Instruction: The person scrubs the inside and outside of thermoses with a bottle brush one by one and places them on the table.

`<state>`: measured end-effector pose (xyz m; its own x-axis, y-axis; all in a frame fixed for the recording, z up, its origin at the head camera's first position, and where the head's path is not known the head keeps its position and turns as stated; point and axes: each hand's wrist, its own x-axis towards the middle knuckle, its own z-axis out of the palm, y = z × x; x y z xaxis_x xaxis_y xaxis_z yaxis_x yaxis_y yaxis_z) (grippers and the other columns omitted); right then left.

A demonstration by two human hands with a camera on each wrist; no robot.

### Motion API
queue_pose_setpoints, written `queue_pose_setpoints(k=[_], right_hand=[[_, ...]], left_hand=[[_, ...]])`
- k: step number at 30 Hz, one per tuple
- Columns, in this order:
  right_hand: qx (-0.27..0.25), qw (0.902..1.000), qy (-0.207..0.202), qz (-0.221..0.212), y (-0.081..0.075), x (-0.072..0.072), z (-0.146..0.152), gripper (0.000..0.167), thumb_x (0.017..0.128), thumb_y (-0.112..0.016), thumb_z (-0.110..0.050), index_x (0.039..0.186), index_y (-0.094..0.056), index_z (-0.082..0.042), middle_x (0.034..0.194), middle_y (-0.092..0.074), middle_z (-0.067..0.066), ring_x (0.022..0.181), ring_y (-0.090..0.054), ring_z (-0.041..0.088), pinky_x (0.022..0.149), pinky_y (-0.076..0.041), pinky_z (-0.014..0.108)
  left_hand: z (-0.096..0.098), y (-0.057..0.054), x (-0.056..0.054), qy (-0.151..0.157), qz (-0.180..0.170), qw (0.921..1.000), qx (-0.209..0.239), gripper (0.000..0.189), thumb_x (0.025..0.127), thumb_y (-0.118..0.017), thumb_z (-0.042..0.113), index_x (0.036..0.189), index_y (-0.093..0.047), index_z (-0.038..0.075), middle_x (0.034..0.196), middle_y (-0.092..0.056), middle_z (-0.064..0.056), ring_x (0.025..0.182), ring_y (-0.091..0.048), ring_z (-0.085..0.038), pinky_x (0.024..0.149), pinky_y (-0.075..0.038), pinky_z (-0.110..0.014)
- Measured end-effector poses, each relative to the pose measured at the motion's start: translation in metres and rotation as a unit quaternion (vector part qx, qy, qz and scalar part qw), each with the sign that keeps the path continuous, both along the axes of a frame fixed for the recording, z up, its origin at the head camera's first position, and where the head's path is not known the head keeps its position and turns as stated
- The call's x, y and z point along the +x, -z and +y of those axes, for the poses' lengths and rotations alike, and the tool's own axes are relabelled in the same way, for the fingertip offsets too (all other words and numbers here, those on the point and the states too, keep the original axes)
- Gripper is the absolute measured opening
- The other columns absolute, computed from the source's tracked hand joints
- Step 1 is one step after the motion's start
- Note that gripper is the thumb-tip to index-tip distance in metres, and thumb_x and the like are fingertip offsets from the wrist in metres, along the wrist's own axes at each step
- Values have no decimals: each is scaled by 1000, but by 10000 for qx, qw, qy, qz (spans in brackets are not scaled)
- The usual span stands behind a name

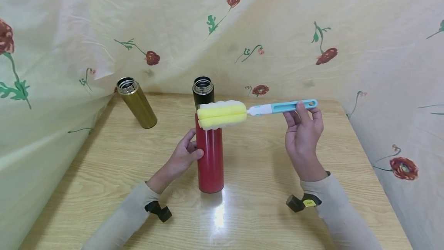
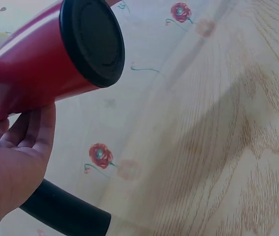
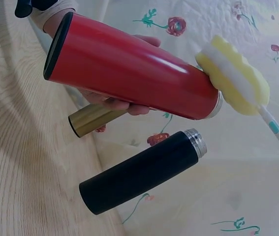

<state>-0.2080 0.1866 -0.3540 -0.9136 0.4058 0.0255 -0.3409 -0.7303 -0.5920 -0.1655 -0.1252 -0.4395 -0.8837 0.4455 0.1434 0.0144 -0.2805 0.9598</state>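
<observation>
Sponge head (image 1: 222, 115) and red bottle (image 1: 211, 157) overlap in the head view: the yellow foam lies crosswise before the bottle's top, with the bottle brush (image 1: 261, 109) held nearly level. The left hand (image 1: 180, 157) grips the bottle around its upper part, thumb on the near side. The left wrist view shows the dark base (image 2: 97, 42) face-on, so the bottle is off the table (image 1: 256, 188). The right hand (image 1: 303, 136) pinches the far end of the blue handle (image 1: 285, 107), thumb laid against it.

In the right wrist view the foam is close by the metal rim (image 3: 218, 106), outside the mouth; whether it touches the bottle I cannot tell. A black bottle (image 1: 203, 97) stands behind the red one, partly hidden, and a gold bottle (image 1: 142, 109) stands farther left; both are uncapped.

The step in hand seems to be lining up the brush with the red bottle, before any scrubbing inside. The next move probably calls for turning the brush until the foam points down the bottle's axis, then squeezing it through the neck while the left hand keeps a firm hold. Since the foam looks wide for that opening, a slight twist should help it enter.
</observation>
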Motion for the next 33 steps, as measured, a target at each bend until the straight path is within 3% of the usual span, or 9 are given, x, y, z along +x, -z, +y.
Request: queue_pose_setpoints(k=[9,16,22,29,33], right_hand=[[106,9998,25,137,2,-1,0,26,92,-74,-2,104,-51,1,93,-66,14,77,-75,21,75,-60,26],[122,9998,59,159,3,-1,2,25,92,-73,0,103,-50,1,92,-67,15,77,-76,22,76,-60,27],[130,9998,55,122,4,-1,3,26,92,-73,-1,104,-50,0,93,-67,15,79,-76,22,77,-60,27],[177,9998,60,119,5,-1,3,21,94,-69,1,104,-50,0,93,-65,15,79,-76,22,78,-60,28],[185,9997,54,149,6,-1,4,21,95,-69,1,104,-50,0,93,-65,15,78,-76,22,78,-60,28]], left_hand=[[0,-1,1,66,60,9999,-69,70,95,-73,41,148,-36,15,129,-64,-7,114,-68,-20,90,-60,-39],[2,-4,4,151,-189,9996,112,52,102,-63,21,147,-38,16,126,-64,-6,111,-68,-19,91,-60,-38],[2,-5,7,315,-253,9987,325,56,99,-53,13,151,-32,9,126,-64,-3,112,-67,-16,93,-58,-34],[4,-3,6,638,-290,9917,1079,50,93,-44,2,142,-38,9,119,-67,1,106,-67,-11,90,-58,-28],[3,-3,6,575,-322,9931,969,52,94,-45,2,144,-37,9,122,-66,-1,108,-67,-12,91,-58,-29]])
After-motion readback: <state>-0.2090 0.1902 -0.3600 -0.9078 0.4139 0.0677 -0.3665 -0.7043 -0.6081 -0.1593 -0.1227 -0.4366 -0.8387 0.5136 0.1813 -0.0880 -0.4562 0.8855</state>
